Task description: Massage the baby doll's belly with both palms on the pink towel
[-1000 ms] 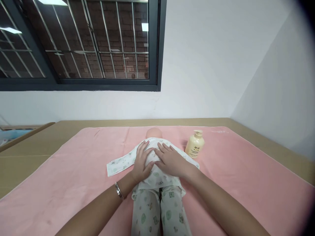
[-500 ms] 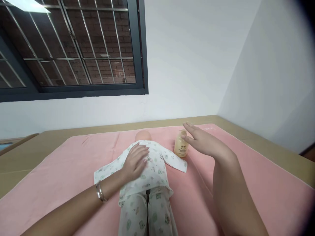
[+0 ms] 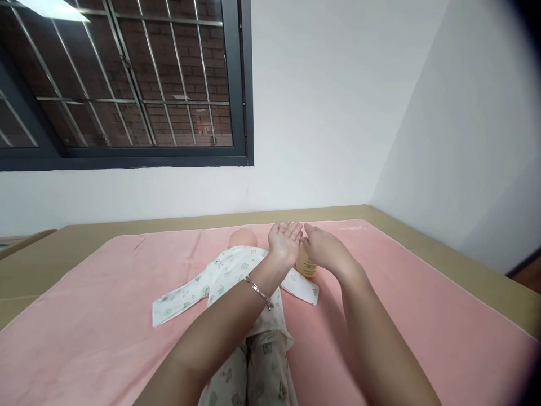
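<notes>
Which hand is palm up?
The left hand, the one with the silver bracelet at its wrist: its open palm shows. The right hand, its wrist bare, shows its back and partly hides the bottle.

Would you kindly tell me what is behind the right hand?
Behind the right hand, the lower part of a yellow bottle shows on the pink sheet. The hand covers its top, so that cannot be seen.
</notes>
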